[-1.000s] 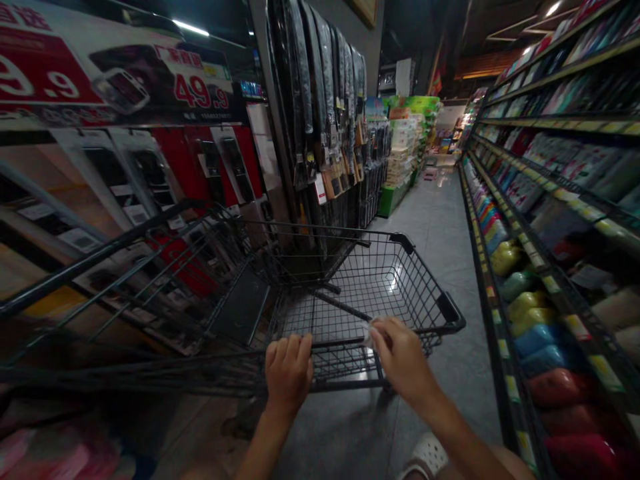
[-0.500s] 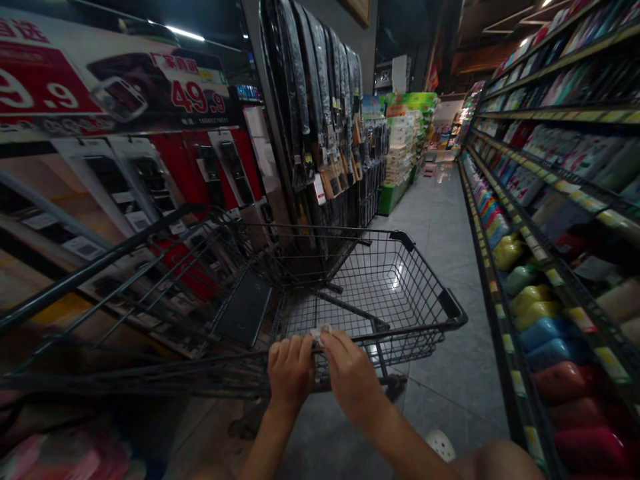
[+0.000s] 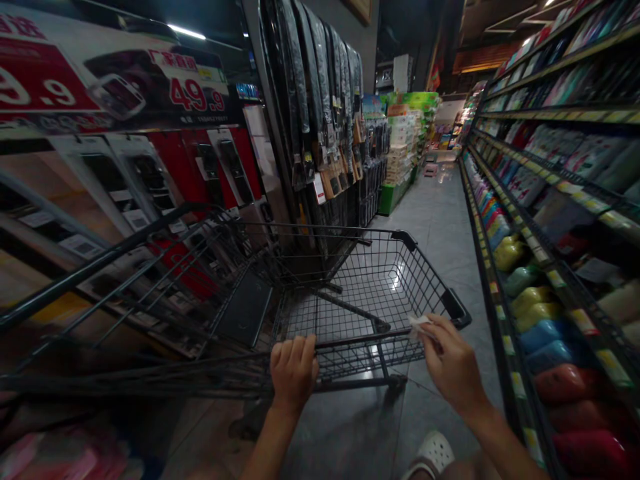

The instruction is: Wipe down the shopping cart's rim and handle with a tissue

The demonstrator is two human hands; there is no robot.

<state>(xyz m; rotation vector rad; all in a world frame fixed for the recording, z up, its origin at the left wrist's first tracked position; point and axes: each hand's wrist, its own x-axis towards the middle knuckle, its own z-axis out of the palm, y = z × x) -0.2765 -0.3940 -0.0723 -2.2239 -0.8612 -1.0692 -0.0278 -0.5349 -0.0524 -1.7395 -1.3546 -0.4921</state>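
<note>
A black wire shopping cart stands across the middle of the view, its basket bare inside. My left hand is closed over the cart's near top rail, fingers wrapped around the bar. Further right along the same rail, my right hand pinches a crumpled white wipe. The wipe touches the rail close to the cart's front corner.
Belts hang on a rack behind the cart, with packaged goods under a price sign at left. Shelves of folded goods line the right side. A white clog is on the tiled floor.
My right hand has moved right along the rail with the wipe, away from my left hand, which stays on the bar. More of the white clog shows.
</note>
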